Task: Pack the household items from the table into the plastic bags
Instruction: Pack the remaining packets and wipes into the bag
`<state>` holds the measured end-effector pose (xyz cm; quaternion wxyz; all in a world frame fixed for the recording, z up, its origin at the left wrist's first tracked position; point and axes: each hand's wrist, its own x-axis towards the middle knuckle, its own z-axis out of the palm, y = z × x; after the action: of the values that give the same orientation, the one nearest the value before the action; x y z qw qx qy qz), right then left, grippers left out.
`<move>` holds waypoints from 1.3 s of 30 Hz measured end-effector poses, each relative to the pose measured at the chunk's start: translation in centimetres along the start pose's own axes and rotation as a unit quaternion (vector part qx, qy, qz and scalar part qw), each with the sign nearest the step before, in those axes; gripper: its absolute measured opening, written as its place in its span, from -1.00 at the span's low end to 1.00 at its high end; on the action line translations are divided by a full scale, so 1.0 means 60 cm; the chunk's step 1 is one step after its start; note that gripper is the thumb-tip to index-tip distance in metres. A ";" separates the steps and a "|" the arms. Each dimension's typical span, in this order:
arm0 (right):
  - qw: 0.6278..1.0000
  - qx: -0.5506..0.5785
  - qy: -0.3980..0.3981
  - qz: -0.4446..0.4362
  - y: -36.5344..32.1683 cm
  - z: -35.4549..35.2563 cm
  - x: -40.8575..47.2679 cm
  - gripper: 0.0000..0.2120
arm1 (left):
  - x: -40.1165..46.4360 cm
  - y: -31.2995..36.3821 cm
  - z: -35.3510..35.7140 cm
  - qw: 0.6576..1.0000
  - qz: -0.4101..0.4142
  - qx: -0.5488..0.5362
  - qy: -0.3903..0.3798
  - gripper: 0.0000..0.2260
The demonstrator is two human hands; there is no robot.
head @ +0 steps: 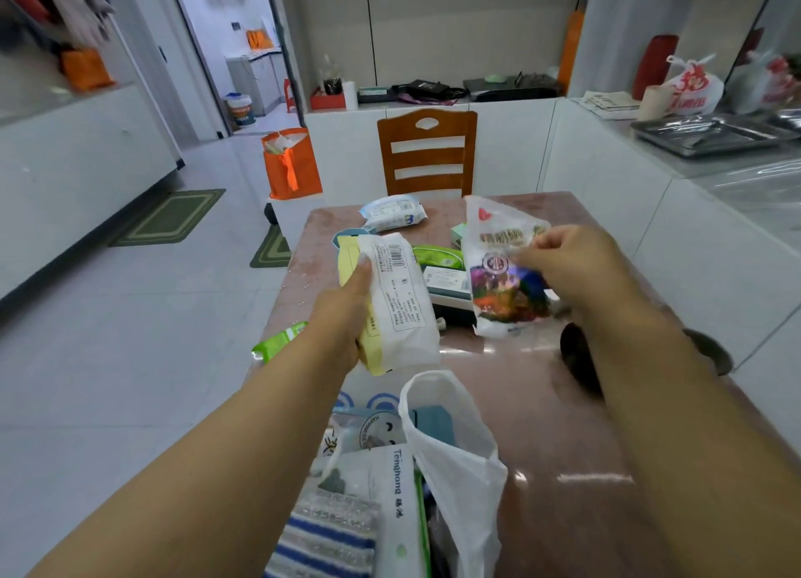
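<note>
Your left hand (346,313) is wrapped round a yellow-and-white pack (392,300), thumb pressed on its face, held above the table (563,426). Your right hand (576,265) pinches the edge of a printed plastic bag (503,270) w/ fingertips — bag hangs upright over the table's far half. Near edge, btwn your forearms: a white plastic bag (450,460), mouth open, already holding boxes and a striped cloth. Still loose on the table — a wipes pack (392,212) by the wooden chair (427,153), a green pack (437,257), a small box (448,283).
</note>
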<state>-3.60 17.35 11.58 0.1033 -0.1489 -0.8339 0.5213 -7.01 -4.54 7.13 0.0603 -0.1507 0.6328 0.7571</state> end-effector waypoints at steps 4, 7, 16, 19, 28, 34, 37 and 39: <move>0.986 0.152 -0.072 0.001 -0.082 0.037 -0.031 -0.82 | -0.027 0.014 0.004 0.998 0.036 -0.001 -0.045 -0.75; 0.963 0.233 -0.122 0.055 -0.087 0.089 -0.048 -0.72 | -0.049 0.031 0.001 0.999 0.015 -0.008 -0.040 -0.66; 0.842 0.412 -0.281 0.208 -0.055 0.123 -0.101 -0.73 | -0.105 0.083 -0.065 0.988 0.017 0.152 -0.005 -0.53; 0.837 0.440 -0.253 0.205 -0.048 0.105 -0.110 -0.66 | -0.136 0.071 -0.102 0.937 0.009 0.348 0.003 -0.40; 0.838 0.441 -0.258 0.192 -0.053 0.093 -0.148 -0.76 | -0.185 0.022 -0.173 0.887 -0.158 0.401 -0.167 -0.28; 0.860 0.306 -0.341 0.224 -0.066 0.142 -0.207 -0.87 | -0.214 0.106 -0.228 0.991 -0.039 0.092 -0.090 -0.40; 0.874 0.216 -0.364 0.240 -0.057 0.219 -0.252 -0.90 | -0.231 0.098 -0.223 0.991 -0.042 0.080 -0.100 -0.37; 0.902 0.057 -0.383 0.189 -0.036 0.270 -0.277 -0.82 | -0.234 0.087 -0.225 0.992 -0.048 0.068 -0.095 -0.37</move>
<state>6.32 -3.07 6.19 -0.3163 -0.0869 -0.7344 0.5942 6.89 -17.34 14.21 0.1665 -0.1040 0.6665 0.7192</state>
